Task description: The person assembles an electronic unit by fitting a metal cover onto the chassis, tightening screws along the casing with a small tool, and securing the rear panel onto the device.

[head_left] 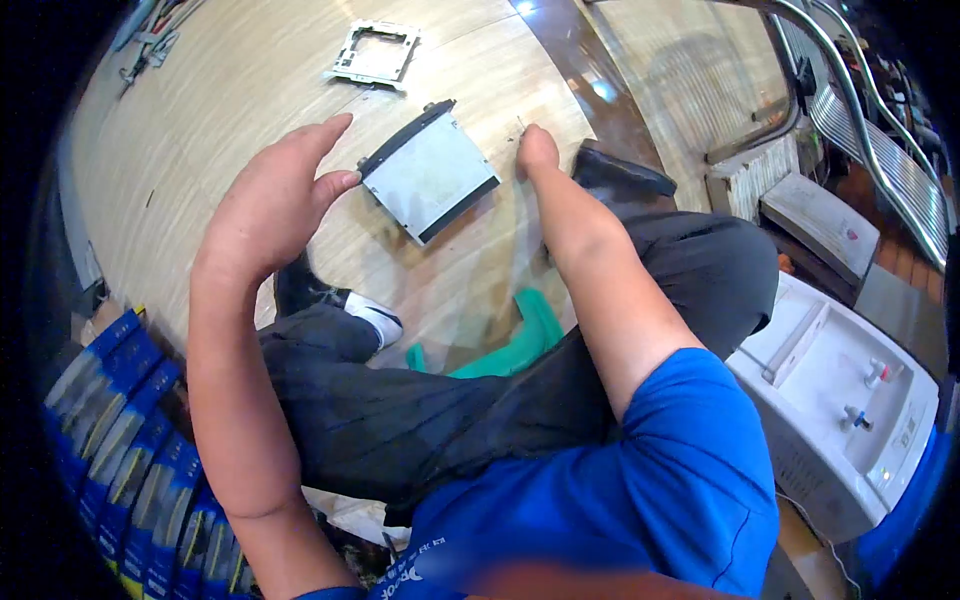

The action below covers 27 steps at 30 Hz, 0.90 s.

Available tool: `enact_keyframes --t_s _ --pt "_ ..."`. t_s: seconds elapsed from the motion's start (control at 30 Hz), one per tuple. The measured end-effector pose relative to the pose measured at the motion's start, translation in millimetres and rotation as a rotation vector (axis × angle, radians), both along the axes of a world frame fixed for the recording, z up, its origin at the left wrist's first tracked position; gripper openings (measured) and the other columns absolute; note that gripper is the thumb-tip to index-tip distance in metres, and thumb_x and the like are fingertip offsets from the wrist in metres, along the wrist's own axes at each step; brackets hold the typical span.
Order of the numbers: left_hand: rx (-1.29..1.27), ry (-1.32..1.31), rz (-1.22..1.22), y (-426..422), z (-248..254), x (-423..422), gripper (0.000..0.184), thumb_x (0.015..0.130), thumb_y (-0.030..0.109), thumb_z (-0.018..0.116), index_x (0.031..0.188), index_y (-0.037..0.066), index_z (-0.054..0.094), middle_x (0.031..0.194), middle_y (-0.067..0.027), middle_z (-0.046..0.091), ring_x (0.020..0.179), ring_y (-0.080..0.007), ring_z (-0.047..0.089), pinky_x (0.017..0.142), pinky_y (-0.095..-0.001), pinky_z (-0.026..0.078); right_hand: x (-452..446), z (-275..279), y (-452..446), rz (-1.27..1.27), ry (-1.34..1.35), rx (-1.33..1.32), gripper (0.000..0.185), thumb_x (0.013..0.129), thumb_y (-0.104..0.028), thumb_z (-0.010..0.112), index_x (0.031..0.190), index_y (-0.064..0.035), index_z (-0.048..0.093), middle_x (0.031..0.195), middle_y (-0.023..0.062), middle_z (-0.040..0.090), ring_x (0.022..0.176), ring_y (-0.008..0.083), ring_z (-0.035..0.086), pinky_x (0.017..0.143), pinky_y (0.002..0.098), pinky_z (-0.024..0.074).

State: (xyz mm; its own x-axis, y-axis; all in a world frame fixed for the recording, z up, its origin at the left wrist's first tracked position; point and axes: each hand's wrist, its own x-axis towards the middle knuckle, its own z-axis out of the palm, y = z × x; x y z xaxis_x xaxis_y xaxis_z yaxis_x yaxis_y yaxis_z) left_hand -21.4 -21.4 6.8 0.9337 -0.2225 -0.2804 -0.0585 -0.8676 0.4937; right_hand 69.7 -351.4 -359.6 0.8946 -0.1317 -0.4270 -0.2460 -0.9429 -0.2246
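A silver box-shaped unit with a black front panel (432, 175) lies on the light wooden floor between my hands. My left hand (277, 195) is raised at its left side, fingers apart, thumb tip close to the black panel's lower end; it holds nothing. On the floor to the right of the unit, my right hand (538, 150) has its fingers drawn together beside some tiny dark pieces, perhaps screws (517, 130). What those fingers hold, if anything, is too small to make out. Beyond the unit lies a pale metal frame (376, 54) with a rectangular opening.
A green plastic stool (510, 350) is partly under my legs. Tools (150, 50) lie at the far left. Blue-and-yellow packages (140, 450) line the lower left. A white water dispenser (835, 400) is at the right, with a chrome-framed chair (870, 110) beyond.
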Motion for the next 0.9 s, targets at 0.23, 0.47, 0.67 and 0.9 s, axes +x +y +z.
enact_keyframes --t_s 0.23,0.47,0.67,0.9 --pt "0.031 0.023 0.07 14.7 1.3 -8.8 0.048 0.091 0.022 0.063 0.134 0.003 0.052 0.127 -0.0227 0.059 0.118 -0.0383 0.056 0.099 -0.0422 0.045 3.2 -1.1 5.2 -0.054 -0.121 0.078 0.024 0.087 -0.02 0.063 0.098 0.0016 0.065 0.1 0.0236 0.068 0.095 0.0366 0.067 0.085 0.044 0.0523" --pt "-0.084 -0.202 0.317 15.9 6.8 -6.6 0.036 0.092 0.024 0.062 0.121 0.002 0.062 0.106 -0.0196 0.069 0.098 -0.0338 0.065 0.087 -0.0403 0.05 32.2 198.5 144.5 0.177 -0.4 0.93 0.02 0.093 -0.018 0.061 0.094 0.0008 0.065 0.076 0.0069 0.066 0.065 0.0116 0.06 0.06 0.0272 0.0495" --pt "-0.8 -0.164 0.602 2.8 26.4 1.3 0.031 0.095 0.027 0.058 0.102 -0.001 0.067 0.086 -0.0117 0.07 0.075 -0.0158 0.067 0.069 -0.0318 0.053 -14.1 392.3 180.8 0.913 -0.543 0.78 0.016 0.092 -0.017 0.06 0.091 -0.0017 0.061 0.083 0.019 0.063 0.079 0.0362 0.062 0.07 0.0418 0.0484" --pt "-0.943 -0.107 0.493 -10.7 58.7 -10.9 0.024 0.091 0.023 0.066 0.087 -0.001 0.067 0.072 -0.0095 0.067 0.063 -0.0154 0.066 0.058 -0.0296 0.053 -40.3 461.7 152.2 0.992 -0.475 0.497 0.016 0.093 -0.018 0.06 0.092 -0.0026 0.06 0.086 0.0212 0.062 0.084 0.0407 0.06 0.071 0.0449 0.0475"
